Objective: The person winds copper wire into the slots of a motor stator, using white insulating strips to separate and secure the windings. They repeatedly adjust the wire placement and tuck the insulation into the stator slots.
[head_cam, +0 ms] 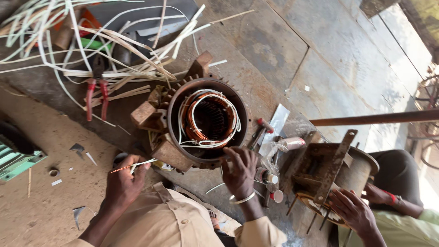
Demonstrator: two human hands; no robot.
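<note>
Now left grip (pixel 122 179) pinches a strip (pixel 137 164); right grip (pixel 240 171) clasps stator rim (pixel 201 161).

A clear plastic bag (pixel 270 158) lies crumpled on the floor (pixel 329 68) just right of the rusty motor housing (pixel 208 120). At its upper end lies a small tube (pixel 292 143), white with a red band. Below it lie two small bottles (pixel 266 176), pale with red caps, one (pixel 275 196) nearer the lower edge. No labels can be made out, and no signs or screens show.
</note>
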